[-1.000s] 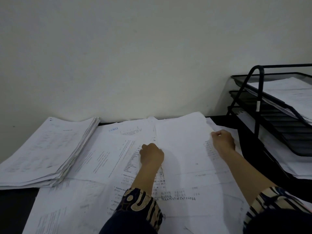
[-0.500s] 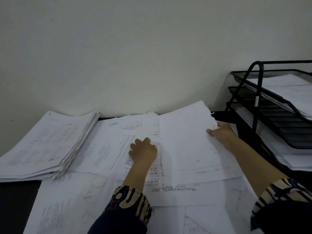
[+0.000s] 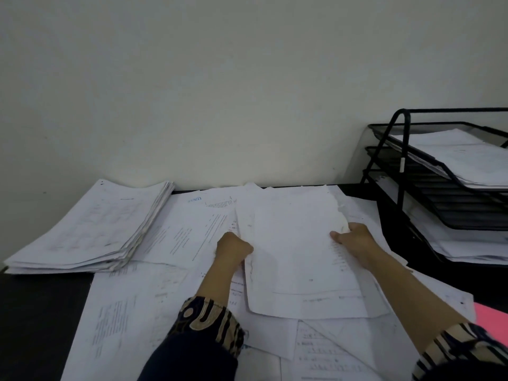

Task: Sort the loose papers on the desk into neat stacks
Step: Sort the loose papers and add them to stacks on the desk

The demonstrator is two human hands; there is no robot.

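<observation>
A small bundle of white sheets lies raised over the middle of the desk. My left hand grips its left edge and my right hand grips its right edge, thumb on top. Beneath and around the bundle, loose printed papers are spread across the black desk. A thick neat stack of papers sits at the far left against the wall.
A black wire letter tray with three tiers stands at the right, with papers in its top and bottom tiers. A pink sheet pokes out at the right edge. The wall runs close behind the desk.
Both hands have closed on the edges of the middle sheets and drawn them together into one bundle, lifted slightly off the spread papers. The right hand moved nearer.
</observation>
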